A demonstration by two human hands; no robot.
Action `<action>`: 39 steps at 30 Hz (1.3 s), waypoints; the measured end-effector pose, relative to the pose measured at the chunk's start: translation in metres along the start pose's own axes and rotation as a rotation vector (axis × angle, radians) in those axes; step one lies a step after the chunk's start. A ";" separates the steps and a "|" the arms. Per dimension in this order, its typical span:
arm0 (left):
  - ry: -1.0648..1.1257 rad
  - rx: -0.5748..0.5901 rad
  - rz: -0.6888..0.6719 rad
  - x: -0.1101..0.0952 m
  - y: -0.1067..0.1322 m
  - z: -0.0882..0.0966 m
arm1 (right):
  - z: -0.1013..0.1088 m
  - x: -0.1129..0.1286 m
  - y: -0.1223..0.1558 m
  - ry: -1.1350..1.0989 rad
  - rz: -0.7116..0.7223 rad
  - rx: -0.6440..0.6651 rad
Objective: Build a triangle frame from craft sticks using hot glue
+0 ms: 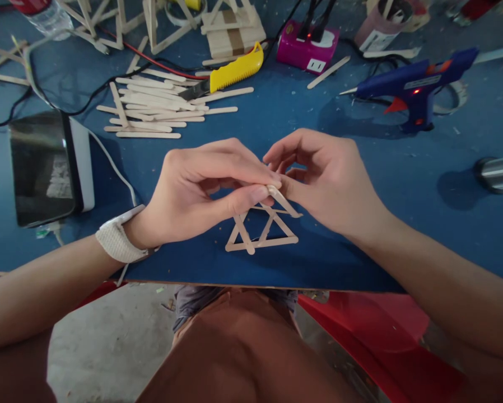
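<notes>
A small frame of wooden craft sticks, glued into triangles, stands on the blue table just below my hands. My left hand pinches its upper joint between thumb and fingertips, where a tilted craft stick slopes down to the right. Close against those fingertips, my right hand is curled with its thumb bent inward. Its thumb tip is hidden behind my left fingers, so I cannot make out what it grips. The top of the frame is partly covered by both hands.
Loose craft sticks lie in a pile beyond my left hand, a yellow box cutter on them. A blue glue gun stands at the right. Also around are a purple power adapter, a black-screened device and cables.
</notes>
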State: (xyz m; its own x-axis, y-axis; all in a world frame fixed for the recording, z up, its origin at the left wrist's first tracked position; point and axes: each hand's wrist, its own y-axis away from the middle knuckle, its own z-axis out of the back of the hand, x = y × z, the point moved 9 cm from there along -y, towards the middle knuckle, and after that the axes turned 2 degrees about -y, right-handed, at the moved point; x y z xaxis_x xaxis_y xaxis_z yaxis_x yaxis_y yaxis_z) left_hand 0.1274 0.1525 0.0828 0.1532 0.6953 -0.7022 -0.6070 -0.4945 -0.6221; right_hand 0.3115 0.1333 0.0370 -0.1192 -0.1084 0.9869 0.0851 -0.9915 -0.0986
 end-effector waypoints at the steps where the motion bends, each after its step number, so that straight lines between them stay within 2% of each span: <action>1: 0.001 0.003 0.006 0.000 0.000 0.000 | 0.002 0.000 0.000 -0.003 -0.001 -0.018; 5: 0.005 0.008 -0.004 -0.005 -0.002 -0.002 | 0.003 0.005 0.002 -0.015 0.023 -0.052; 10: -0.022 0.012 0.003 -0.004 0.000 -0.002 | 0.000 0.006 0.006 -0.088 -0.029 -0.090; 12: -0.026 0.002 -0.017 -0.005 0.000 -0.002 | 0.002 0.008 0.007 -0.126 0.010 -0.134; 15: -0.025 -0.024 -0.012 -0.002 0.000 0.000 | 0.009 0.018 0.013 -0.142 0.152 -0.205; 18: -0.018 -0.041 0.011 0.000 0.000 0.001 | 0.011 0.030 0.023 -0.055 0.286 -0.218; 22: -0.017 -0.031 0.030 -0.001 0.001 0.000 | 0.001 0.039 0.035 0.153 0.416 -0.146; 26: -0.017 -0.023 0.047 -0.001 0.003 0.001 | 0.000 0.049 0.043 0.263 0.521 -0.215; 33: -0.008 -0.064 0.058 -0.004 0.005 0.007 | -0.008 0.061 0.041 0.324 0.537 -0.152; 35: -0.034 -0.059 0.112 -0.001 0.005 0.007 | -0.007 0.062 0.043 0.329 0.574 -0.162; 39: -0.029 -0.046 0.084 -0.005 0.005 0.005 | -0.010 0.065 0.048 0.472 0.658 -0.212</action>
State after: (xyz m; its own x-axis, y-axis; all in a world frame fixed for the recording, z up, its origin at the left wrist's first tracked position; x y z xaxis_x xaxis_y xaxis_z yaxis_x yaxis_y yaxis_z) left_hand 0.1201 0.1491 0.0853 0.0798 0.6650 -0.7426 -0.5799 -0.5749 -0.5772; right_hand 0.2974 0.0779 0.0953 -0.5161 -0.6422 0.5667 0.1001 -0.7023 -0.7048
